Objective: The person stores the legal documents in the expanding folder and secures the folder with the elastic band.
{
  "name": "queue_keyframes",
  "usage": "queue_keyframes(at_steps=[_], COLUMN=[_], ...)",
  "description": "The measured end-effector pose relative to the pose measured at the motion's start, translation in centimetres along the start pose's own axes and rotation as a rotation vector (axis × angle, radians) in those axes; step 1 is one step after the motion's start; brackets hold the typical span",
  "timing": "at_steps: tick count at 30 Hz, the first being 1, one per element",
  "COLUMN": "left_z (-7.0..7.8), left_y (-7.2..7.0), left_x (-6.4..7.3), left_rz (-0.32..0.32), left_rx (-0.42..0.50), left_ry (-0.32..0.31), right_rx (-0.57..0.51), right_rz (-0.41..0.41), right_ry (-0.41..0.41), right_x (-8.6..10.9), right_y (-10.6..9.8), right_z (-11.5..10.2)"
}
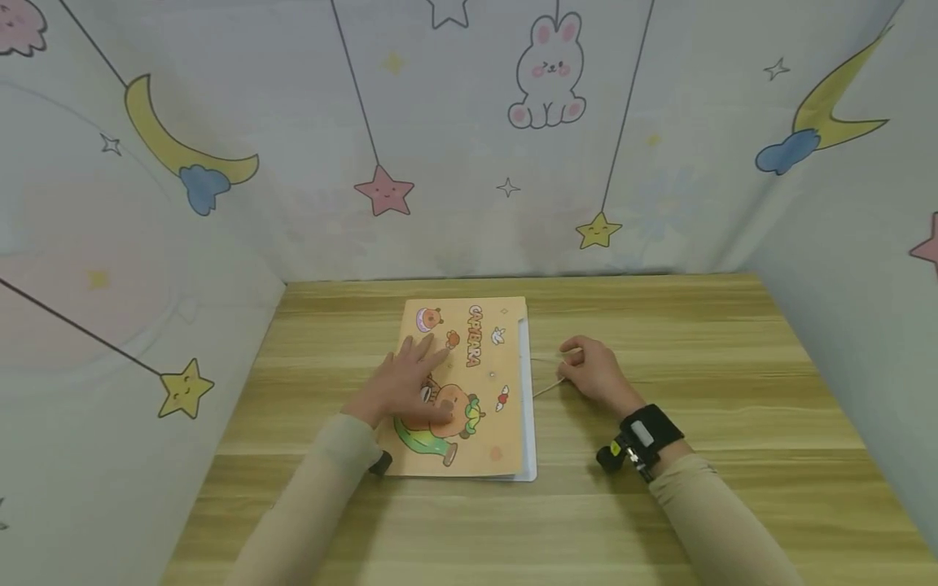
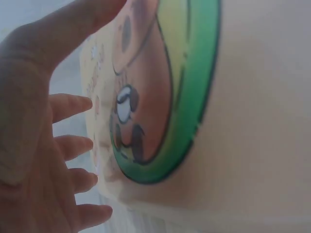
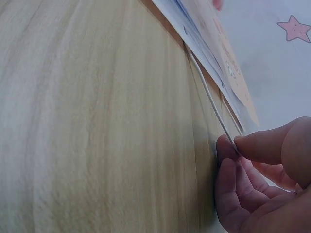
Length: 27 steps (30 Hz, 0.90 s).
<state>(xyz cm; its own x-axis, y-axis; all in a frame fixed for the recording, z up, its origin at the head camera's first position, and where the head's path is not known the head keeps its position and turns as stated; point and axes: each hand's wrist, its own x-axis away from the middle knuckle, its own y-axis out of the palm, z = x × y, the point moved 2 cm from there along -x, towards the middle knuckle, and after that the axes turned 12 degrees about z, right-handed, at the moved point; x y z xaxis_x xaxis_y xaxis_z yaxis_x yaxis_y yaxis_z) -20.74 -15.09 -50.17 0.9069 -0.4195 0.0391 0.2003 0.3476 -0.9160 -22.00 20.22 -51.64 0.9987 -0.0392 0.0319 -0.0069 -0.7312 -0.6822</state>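
A tan file folder (image 1: 506,439) printed with capybaras lies on the wooden table, its white inner edge showing along the right side. My left hand (image 1: 407,382) rests on the cover with fingers spread; the left wrist view shows the fingers (image 2: 73,145) straight over the printed capybara (image 2: 146,97). To the right of the folder, my right hand (image 1: 595,373) pinches a thin white cord (image 3: 212,99) between thumb and fingertips. Two strands of that cord run from the folder's right edge to the fingers, pulled out as a loop.
The wood-grain table (image 1: 703,325) extends on both sides of the folder. White walls with cartoon stars, moons and a rabbit (image 1: 551,73) enclose it at the back, left and right. A black strap with a small camera (image 1: 645,439) circles my right wrist.
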Motion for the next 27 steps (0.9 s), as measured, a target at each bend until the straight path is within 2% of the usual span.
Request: queue_keyframes(at_steps=[5, 11, 14, 21, 25, 27], left_z=[-0.9, -1.0, -0.9, -0.6, -0.6, -0.5], left_y=[0.4, 0.7, 0.8, 1.1, 1.3, 1.4], left_x=[0.2, 0.3, 0.3, 0.0, -0.1, -0.2], left_rz=[-0.044, -0.036, -0.034, -0.038, -0.036, -0.035], left_rx=[-0.039, -0.056, -0.066, -0.088, -0.100, -0.099], left_ry=[-0.018, -0.017, -0.012, -0.017, -0.014, -0.018], right_rx=[-0.145, -0.427, -0.530, -0.582, -0.576, -0.559], right_rz=[-0.055, -0.122, -0.139, -0.206, -0.256, -0.265], right_ry=[0.100, 0.227, 0.271, 0.291, 0.252, 0.202], right_x=[0.3, 0.7, 0.9, 1.0, 1.0, 1.1], right_y=[0.0, -0.2, -0.5, -0.7, -0.6, -0.4], right_z=[0.2, 0.0, 0.1, 0.7, 0.7, 0.4])
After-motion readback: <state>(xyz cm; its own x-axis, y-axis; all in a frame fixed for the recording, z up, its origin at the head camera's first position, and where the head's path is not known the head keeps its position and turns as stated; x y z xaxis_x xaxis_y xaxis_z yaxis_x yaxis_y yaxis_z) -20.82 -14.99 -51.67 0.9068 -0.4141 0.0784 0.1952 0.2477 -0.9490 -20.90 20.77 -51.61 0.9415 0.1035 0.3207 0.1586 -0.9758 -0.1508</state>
